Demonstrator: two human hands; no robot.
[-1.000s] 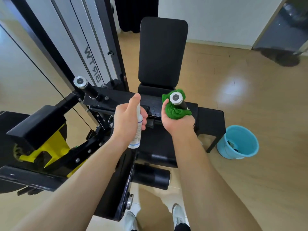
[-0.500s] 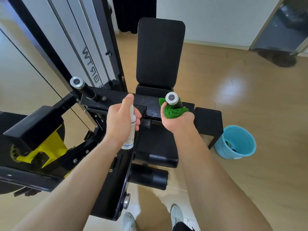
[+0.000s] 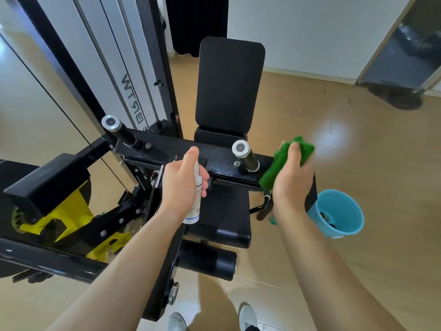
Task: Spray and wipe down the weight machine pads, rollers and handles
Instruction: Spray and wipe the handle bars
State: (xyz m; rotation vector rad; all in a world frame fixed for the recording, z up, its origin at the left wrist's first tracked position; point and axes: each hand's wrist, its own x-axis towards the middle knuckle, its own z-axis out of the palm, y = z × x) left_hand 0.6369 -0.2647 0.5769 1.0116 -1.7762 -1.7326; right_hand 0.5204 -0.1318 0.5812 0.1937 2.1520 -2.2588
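My left hand (image 3: 182,181) grips a white spray bottle (image 3: 195,201) upright over the black crossbar (image 3: 191,151) of the weight machine. My right hand (image 3: 292,177) holds a green cloth (image 3: 278,161) just right of the right handle (image 3: 245,155), which stands bare with its chrome end cap showing. The left handle (image 3: 119,130) sticks up from the crossbar's far left end. Behind the bar rises the black back pad (image 3: 230,84); the seat pad (image 3: 222,211) and a black roller (image 3: 207,261) lie below my hands.
A light-blue bucket (image 3: 338,213) stands on the wooden floor to the right of the seat. The machine's upright frame (image 3: 114,68) and yellow cam (image 3: 71,218) fill the left side. My shoes (image 3: 247,316) show at the bottom edge.
My right hand has taken the green cloth off the right handle and moved it to the right, leaving the handle uncovered. My left hand with the bottle stays in place.
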